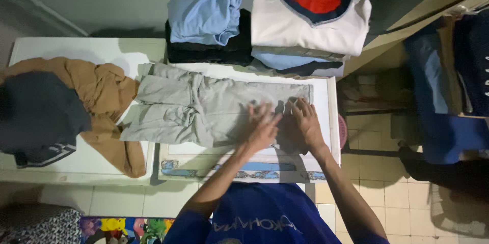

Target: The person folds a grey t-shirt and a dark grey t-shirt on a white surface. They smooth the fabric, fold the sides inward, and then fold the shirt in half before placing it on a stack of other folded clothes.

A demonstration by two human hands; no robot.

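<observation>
Blue short-slv tee [265, 213] w/ light print, arms bare.

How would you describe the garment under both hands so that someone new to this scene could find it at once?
Start at the white table in the middle, below two stacks of folded clothes. The light grey trousers lie flat across it, with the left hand and right hand pressing on their right end. Unlike the brown garment heaped to their left, they are spread out and pale grey.
</observation>
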